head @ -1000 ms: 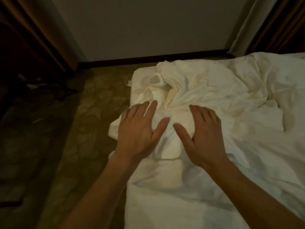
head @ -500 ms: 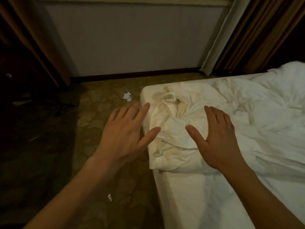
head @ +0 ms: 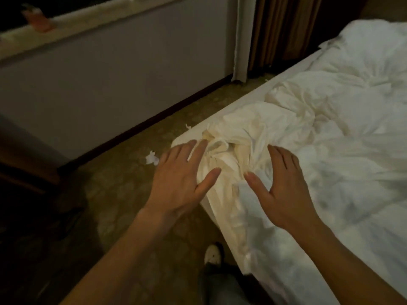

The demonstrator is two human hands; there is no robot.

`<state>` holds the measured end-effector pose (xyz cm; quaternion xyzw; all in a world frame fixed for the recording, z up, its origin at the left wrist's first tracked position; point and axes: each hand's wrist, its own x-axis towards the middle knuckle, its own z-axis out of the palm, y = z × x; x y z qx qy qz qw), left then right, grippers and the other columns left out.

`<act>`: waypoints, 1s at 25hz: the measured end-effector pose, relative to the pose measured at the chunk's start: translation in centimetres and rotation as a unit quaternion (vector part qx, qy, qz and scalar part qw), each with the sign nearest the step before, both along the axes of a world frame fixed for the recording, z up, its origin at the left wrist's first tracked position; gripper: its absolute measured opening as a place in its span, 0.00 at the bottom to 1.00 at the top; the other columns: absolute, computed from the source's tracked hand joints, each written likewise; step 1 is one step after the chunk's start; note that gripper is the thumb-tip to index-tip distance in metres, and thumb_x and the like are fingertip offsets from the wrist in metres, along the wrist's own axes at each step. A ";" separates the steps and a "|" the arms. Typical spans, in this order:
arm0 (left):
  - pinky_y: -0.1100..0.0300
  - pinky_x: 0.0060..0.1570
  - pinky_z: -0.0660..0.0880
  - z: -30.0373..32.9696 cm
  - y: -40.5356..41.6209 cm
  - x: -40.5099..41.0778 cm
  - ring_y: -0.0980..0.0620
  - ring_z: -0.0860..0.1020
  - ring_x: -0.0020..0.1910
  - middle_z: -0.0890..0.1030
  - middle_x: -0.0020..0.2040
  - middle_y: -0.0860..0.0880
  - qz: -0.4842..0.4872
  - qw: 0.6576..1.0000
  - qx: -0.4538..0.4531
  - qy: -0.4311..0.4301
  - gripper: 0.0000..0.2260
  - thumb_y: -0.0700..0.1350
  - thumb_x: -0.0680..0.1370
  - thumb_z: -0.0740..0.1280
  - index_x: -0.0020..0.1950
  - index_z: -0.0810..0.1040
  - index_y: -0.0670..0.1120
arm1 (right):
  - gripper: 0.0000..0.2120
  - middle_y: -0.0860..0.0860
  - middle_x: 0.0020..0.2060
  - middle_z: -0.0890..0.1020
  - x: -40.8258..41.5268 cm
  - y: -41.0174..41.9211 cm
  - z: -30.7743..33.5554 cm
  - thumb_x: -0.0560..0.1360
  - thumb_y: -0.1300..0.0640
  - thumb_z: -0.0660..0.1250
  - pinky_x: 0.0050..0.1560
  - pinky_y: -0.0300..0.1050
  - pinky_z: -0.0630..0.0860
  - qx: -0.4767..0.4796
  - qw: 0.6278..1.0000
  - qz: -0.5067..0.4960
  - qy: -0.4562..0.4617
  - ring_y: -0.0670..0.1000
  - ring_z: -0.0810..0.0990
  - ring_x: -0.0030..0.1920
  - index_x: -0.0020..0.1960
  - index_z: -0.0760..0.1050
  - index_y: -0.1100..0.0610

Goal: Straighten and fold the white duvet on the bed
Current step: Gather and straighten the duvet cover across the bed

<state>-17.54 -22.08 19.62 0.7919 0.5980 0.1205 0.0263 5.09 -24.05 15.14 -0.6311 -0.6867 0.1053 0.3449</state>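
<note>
The white duvet (head: 330, 133) lies rumpled across the bed (head: 282, 267), with a bunched, twisted corner at the bed's near-left corner. My left hand (head: 178, 181) hovers over that corner's left side with fingers straight and spread, its fingertips over the crumpled fabric. To the right of the bunch, my right hand (head: 284, 192) is flat with fingers extended, over or on the duvet. Neither hand grips fabric.
Patterned carpet (head: 123, 194) runs left of the bed, with a scrap of white paper (head: 152, 159) on it. A grey wall with dark skirting and brown curtains (head: 282, 29) stand behind. My shoe (head: 212, 254) is beside the bed's edge. Dark furniture stands at far left.
The view has swung right and pulled back, showing more of the bed. Both hands stay spread on either side of the bunched corner; the left one has moved back over the fabric's edge.
</note>
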 end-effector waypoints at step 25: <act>0.49 0.35 0.71 -42.9 46.9 4.5 0.35 0.78 0.36 0.80 0.40 0.37 -0.459 0.885 0.078 -0.013 0.31 0.65 0.81 0.48 0.47 0.77 0.41 | 0.41 0.59 0.47 0.80 -9.5 28.3 -40.4 0.77 0.26 0.45 0.49 0.52 0.71 -0.071 0.848 -0.522 -0.059 0.61 0.79 0.48 0.61 0.74 0.60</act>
